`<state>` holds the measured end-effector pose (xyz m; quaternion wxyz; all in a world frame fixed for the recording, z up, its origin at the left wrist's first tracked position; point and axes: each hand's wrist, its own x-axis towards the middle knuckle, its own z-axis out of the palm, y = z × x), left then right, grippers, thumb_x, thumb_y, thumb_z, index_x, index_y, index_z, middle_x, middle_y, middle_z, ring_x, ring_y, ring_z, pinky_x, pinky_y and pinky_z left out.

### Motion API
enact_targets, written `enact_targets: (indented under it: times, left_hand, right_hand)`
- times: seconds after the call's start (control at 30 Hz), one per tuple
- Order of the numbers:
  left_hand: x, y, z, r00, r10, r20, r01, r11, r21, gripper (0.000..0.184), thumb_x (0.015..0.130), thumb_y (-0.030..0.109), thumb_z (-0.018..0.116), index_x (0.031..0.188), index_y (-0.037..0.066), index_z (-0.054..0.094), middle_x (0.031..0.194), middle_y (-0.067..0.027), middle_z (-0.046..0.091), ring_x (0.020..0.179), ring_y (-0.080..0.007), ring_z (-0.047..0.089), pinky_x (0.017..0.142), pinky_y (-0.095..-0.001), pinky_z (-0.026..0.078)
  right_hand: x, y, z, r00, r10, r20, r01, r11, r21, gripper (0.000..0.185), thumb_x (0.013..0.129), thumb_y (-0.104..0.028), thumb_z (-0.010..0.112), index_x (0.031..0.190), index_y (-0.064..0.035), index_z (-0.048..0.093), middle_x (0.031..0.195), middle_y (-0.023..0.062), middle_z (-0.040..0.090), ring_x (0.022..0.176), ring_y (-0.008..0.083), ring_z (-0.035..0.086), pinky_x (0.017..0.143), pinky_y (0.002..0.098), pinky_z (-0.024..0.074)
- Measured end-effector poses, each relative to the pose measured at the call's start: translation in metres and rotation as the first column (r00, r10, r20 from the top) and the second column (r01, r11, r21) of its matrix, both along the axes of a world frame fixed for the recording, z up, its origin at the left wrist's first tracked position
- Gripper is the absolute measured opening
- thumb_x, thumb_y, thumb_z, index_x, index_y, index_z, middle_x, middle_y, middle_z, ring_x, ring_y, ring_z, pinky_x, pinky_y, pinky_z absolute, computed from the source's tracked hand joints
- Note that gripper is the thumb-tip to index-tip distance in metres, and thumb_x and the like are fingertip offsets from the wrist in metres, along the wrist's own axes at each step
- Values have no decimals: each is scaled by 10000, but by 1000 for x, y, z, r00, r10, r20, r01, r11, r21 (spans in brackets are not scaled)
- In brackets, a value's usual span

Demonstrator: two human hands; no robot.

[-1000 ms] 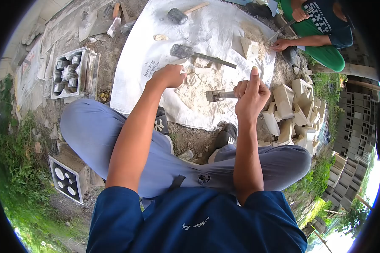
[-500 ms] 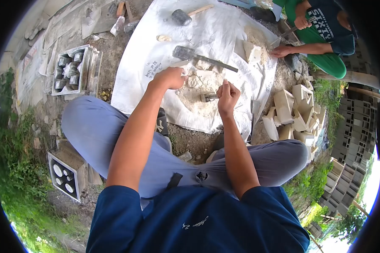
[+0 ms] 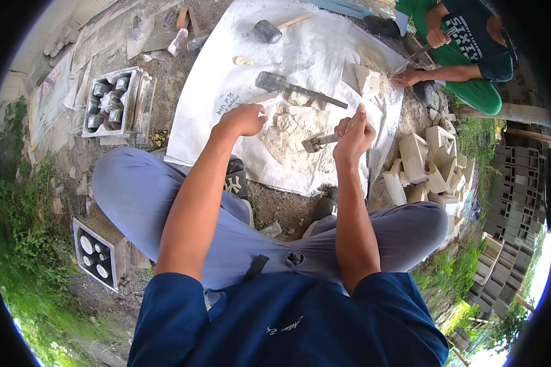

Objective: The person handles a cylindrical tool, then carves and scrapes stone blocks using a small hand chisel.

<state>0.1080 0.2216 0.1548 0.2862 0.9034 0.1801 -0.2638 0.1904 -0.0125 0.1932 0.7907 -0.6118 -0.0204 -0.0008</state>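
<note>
My right hand [image 3: 354,136] is closed around the handle of a small hammer [image 3: 315,143], its metal head over the pale rubble [image 3: 297,137] and its thumb pointing up. On the left, my left hand [image 3: 243,120] has its fingers curled together beside a flat pale piece [image 3: 265,98]; whether it grips that piece is hidden. Beyond the rubble a dark-headed mallet [image 3: 272,81] lies with its bar-like handle pointing right. Everything rests on a white sheet [image 3: 196,122] in front of my crossed legs.
A black mallet [image 3: 267,32] lies at the sheet's far side. Top right, a co-worker's hand [image 3: 436,38] holds a tool; their other hand [image 3: 408,77] is near a pale block [image 3: 367,79]. Broken pale blocks [image 3: 415,158] are piled right. Moulds [image 3: 111,104] stand left.
My right hand with the hammer moved left and toward me, then back right and away. My left hand stays beside the rubble. The whole view has shifted slightly.
</note>
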Motion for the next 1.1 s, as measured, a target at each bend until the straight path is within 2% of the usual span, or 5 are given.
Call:
enact_targets:
  times: [0.3, 0.5, 0.67, 0.9, 1.1]
  left_hand:
    - [8, 2, -4, 1000, -5, -17, 5, 1000, 10, 437, 1003, 372, 484, 1374, 159, 572, 1365, -124, 606, 1258, -315, 577, 1036, -460, 468]
    - [14, 0, -3, 998, 57, -30, -59, 996, -64, 457, 993, 388, 524, 1360, 121, 578, 1336, -187, 611, 1247, -357, 569, 1050, -457, 446]
    - [15, -2, -6, 1000, 6, -13, -7, 1000, -30, 453, 1001, 379, 516, 1363, 113, 573, 1326, -193, 615, 1240, -361, 574, 1044, -458, 451]
    - [7, 3, 9, 999, 53, 6, -53, 998, -45, 491, 1008, 398, 493, 1404, 110, 533, 1382, -172, 582, 1292, -333, 538, 1075, -453, 431]
    - [12, 5, 2, 999, 17, -40, -18, 1000, -20, 483, 1005, 384, 507, 1397, 104, 542, 1380, -177, 581, 1283, -343, 542, 1067, -456, 436]
  right_hand:
    - [-3, 8, 48, 996, 78, 49, -80, 995, 54, 569, 1033, -257, 514, 518, -122, 313, 423, 20, 316, 380, 120, 271, 407, 314, 206]
    - [-24, 17, -84, 992, 99, 76, -84, 980, -182, 571, 1051, -247, 513, 534, -67, 354, 481, -24, 345, 472, 57, 278, 457, 289, 206]
    - [-14, 21, -68, 990, 107, -95, -120, 983, -141, 560, 1038, -233, 559, 535, -58, 386, 493, -44, 350, 473, 49, 278, 460, 286, 191]
    - [-26, 28, 35, 987, 151, 61, -143, 982, -122, 544, 1043, -187, 541, 535, -76, 382, 462, -10, 336, 432, 76, 255, 436, 286, 225]
    - [-38, 31, -75, 983, 160, 95, -119, 933, -339, 500, 1021, -217, 578, 571, -28, 470, 514, -42, 402, 494, 40, 305, 453, 286, 200]
